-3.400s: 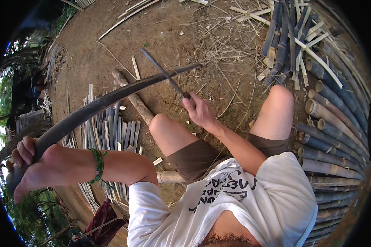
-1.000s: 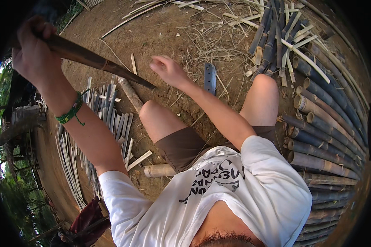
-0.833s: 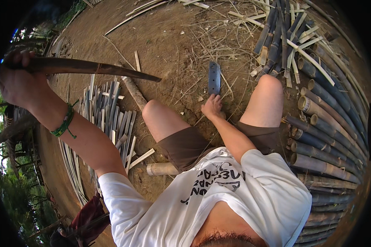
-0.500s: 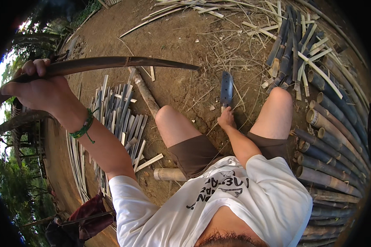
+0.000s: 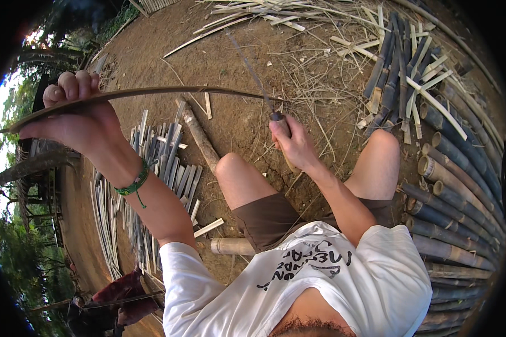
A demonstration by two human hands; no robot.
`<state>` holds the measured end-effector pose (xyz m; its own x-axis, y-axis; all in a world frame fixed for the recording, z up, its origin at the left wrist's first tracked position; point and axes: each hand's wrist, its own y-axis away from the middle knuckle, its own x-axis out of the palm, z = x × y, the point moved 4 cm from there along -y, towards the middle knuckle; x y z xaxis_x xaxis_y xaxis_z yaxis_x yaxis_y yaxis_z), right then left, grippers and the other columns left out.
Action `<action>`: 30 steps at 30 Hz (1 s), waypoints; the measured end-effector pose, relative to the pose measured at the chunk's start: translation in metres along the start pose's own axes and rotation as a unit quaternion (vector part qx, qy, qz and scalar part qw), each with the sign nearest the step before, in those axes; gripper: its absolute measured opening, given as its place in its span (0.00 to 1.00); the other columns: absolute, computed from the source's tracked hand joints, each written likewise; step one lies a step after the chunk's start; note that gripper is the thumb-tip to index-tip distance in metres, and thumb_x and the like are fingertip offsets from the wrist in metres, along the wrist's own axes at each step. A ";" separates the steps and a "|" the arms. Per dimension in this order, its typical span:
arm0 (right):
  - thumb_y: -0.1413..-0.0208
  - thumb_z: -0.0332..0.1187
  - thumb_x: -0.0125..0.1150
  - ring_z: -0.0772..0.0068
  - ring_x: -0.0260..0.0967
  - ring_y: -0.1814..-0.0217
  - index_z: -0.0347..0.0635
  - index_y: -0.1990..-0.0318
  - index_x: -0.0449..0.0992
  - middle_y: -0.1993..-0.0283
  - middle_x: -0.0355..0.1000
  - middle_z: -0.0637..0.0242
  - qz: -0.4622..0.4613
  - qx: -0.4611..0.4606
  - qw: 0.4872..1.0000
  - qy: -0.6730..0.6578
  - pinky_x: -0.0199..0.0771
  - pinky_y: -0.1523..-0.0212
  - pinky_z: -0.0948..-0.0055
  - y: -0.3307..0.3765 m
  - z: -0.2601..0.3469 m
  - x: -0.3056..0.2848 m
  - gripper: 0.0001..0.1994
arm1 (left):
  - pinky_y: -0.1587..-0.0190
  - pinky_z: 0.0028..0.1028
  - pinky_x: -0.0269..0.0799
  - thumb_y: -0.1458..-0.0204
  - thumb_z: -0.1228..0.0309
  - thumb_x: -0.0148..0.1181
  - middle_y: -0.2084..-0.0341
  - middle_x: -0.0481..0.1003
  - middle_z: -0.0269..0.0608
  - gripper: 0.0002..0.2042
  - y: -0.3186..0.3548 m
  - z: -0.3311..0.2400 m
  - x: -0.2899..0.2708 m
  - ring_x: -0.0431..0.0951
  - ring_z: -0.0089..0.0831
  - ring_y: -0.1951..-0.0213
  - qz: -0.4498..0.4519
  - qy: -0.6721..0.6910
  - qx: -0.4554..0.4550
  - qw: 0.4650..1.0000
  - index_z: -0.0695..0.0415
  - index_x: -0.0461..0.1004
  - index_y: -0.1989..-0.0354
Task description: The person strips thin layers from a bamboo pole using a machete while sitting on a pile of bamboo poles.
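A long, dark bamboo strip [image 5: 168, 91] arches across the upper left, held up in my left hand [image 5: 76, 115] with the fingers curled over it. My right hand [image 5: 298, 145] grips the wooden handle of a large knife [image 5: 247, 64]. Its blade is seen nearly edge-on and points up and to the left. Close to the right hand, the blade's base crosses the far end of the strip; whether the two touch I cannot tell.
A pile of split bamboo strips [image 5: 168, 168] lies left of my legs, near a thin pole [image 5: 199, 137]. Cut bamboo poles [image 5: 450, 247] are stacked at the right. Darker split pieces [image 5: 391, 73] and fibre shavings [image 5: 315, 84] cover the ground ahead.
My right hand has lifted the knife from between my knees up to the strip's end, turning the blade edge-on. The left hand has shifted slightly right, and the strip now shows its narrow edge.
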<state>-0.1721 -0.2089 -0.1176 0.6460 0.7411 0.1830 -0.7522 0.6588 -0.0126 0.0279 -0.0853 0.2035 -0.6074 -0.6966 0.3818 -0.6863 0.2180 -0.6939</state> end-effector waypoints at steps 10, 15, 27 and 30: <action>0.39 0.56 0.55 0.59 0.69 0.86 0.34 0.71 0.72 0.89 0.63 0.62 0.078 -0.114 0.977 0.160 0.65 0.83 0.62 0.017 0.075 0.043 0.27 | 0.86 0.19 0.44 0.70 0.14 0.33 0.91 0.53 0.30 0.43 0.037 -0.008 0.003 0.49 0.19 0.89 0.072 0.038 0.060 0.995 0.50 0.59 0.82; 0.39 0.53 0.56 0.55 0.70 0.86 0.34 0.76 0.72 0.89 0.65 0.57 0.039 -0.076 0.976 0.202 0.64 0.85 0.61 0.011 0.055 0.022 0.27 | 0.84 0.19 0.46 0.74 0.14 0.38 0.90 0.55 0.28 0.43 0.040 -0.003 0.006 0.53 0.18 0.87 0.220 0.130 -0.011 0.967 0.49 0.61 0.80; 0.41 0.70 0.40 0.83 0.53 0.90 0.49 0.79 0.67 0.88 0.54 0.81 -0.046 0.127 0.965 0.226 0.50 0.92 0.74 -0.024 -0.113 -0.031 0.34 | 0.84 0.19 0.43 0.77 0.13 0.41 0.90 0.54 0.28 0.44 0.055 -0.010 0.014 0.51 0.18 0.88 0.126 0.072 0.041 0.989 0.49 0.60 0.80; 0.41 0.71 0.39 0.83 0.52 0.90 0.48 0.80 0.67 0.89 0.53 0.82 -0.051 0.184 0.960 0.203 0.49 0.92 0.74 -0.025 -0.130 -0.053 0.34 | 0.85 0.19 0.42 0.76 0.13 0.39 0.91 0.54 0.28 0.44 0.060 -0.007 0.026 0.50 0.18 0.88 0.141 0.071 0.060 0.986 0.49 0.59 0.81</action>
<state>-0.1706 -0.2471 -0.2551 0.6597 0.7137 -0.2354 -0.6294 0.6958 0.3460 -0.0316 -0.0859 0.1763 -0.8230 -0.5156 0.2382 -0.4341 0.3007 -0.8492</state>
